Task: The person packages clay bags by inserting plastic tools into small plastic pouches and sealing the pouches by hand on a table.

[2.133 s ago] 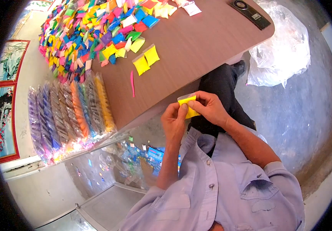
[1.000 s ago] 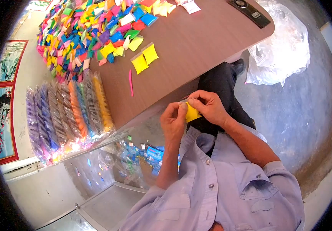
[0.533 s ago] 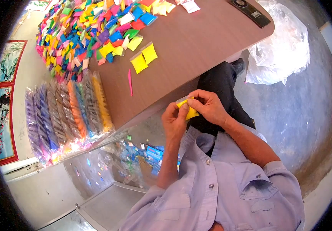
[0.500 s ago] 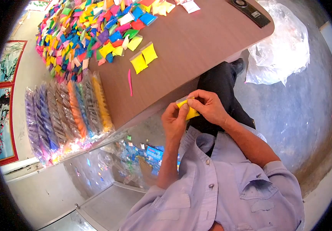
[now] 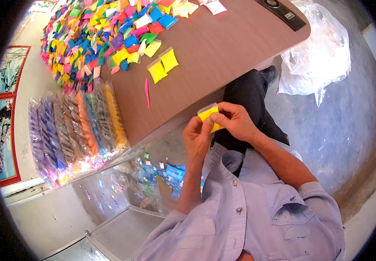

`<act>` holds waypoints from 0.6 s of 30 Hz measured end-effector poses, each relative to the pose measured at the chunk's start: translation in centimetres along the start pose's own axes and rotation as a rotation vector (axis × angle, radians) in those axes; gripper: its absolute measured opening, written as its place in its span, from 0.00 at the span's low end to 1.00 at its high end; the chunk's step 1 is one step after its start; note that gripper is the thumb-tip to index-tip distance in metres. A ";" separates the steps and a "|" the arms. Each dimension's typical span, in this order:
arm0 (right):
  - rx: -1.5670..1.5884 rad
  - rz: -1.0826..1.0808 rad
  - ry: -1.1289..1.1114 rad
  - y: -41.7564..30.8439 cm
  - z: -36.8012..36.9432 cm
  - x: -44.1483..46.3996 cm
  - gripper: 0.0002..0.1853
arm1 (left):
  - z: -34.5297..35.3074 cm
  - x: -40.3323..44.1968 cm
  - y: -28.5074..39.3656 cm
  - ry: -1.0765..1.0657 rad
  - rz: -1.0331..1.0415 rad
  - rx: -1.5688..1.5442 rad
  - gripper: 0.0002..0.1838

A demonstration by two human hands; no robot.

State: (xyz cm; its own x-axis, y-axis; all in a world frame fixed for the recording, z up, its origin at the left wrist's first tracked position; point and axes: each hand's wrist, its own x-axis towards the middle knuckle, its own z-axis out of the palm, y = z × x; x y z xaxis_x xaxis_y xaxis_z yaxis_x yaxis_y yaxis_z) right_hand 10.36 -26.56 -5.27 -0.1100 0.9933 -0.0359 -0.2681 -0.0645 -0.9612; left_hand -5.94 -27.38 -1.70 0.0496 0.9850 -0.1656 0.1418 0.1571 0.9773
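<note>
Between my two hands, just off the table's front edge, is a small yellow packet (image 5: pixel 207 113) with a clear strip along its top. My left hand (image 5: pixel 196 134) pinches its left side, thumb on the front. My right hand (image 5: pixel 236 121) grips the right side, its thumb pressed on the yellow face. Two more yellow packets (image 5: pixel 163 65) lie side by side on the table. Closer to me on the tabletop is a thin pink plastic tool (image 5: pixel 147 93).
A brown table (image 5: pixel 214 52) carries a big heap of coloured packets (image 5: pixel 96 35). Long clear bags of twisted coloured pieces (image 5: pixel 77 126) stand at the left. A black device (image 5: pixel 283 15) lies at the far corner. A white plastic bag (image 5: pixel 316 52) is on the floor.
The yellow packet's clear top strip now shows more fully above my fingers. My right fingers have shifted slightly down and right. The plastic bag's lower edge has shifted a little.
</note>
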 end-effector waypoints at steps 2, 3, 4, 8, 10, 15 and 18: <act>0.034 0.013 0.007 0.1 0.0 0.0 0.11 | 0.0 0.0 0.2 -0.007 -0.015 -0.010 0.13; 0.056 0.006 0.016 0.2 0.0 0.0 0.11 | 0.1 0.0 0.1 0.002 -0.026 -0.036 0.13; 0.078 -0.001 0.026 0.3 -0.1 0.1 0.11 | 0.2 0.0 0.1 0.011 -0.037 -0.064 0.13; 0.052 -0.009 0.039 -0.5 -0.2 0.2 0.11 | 0.2 -0.3 0.6 -0.031 -0.091 -0.061 0.13; 0.055 0.032 0.034 -0.8 0.1 0.2 0.12 | 0.1 -0.2 0.0 -0.002 -0.077 -0.052 0.13; -0.030 0.037 0.012 -0.4 -0.1 0.4 0.13 | 0.1 -0.2 0.0 0.012 -0.027 -0.026 0.12; -0.057 0.019 0.027 -0.4 -0.2 0.2 0.13 | 0.2 -0.2 -0.1 0.006 -0.049 -0.054 0.12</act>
State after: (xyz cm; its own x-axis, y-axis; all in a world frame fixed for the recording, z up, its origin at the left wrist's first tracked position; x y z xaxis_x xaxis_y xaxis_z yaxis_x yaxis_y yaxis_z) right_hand 10.66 -26.28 -5.00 -0.0882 0.9942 -0.0608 -0.2117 -0.0784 -0.9742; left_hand -5.75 -27.63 -1.79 0.0384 0.9764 -0.2126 0.0900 0.2085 0.9739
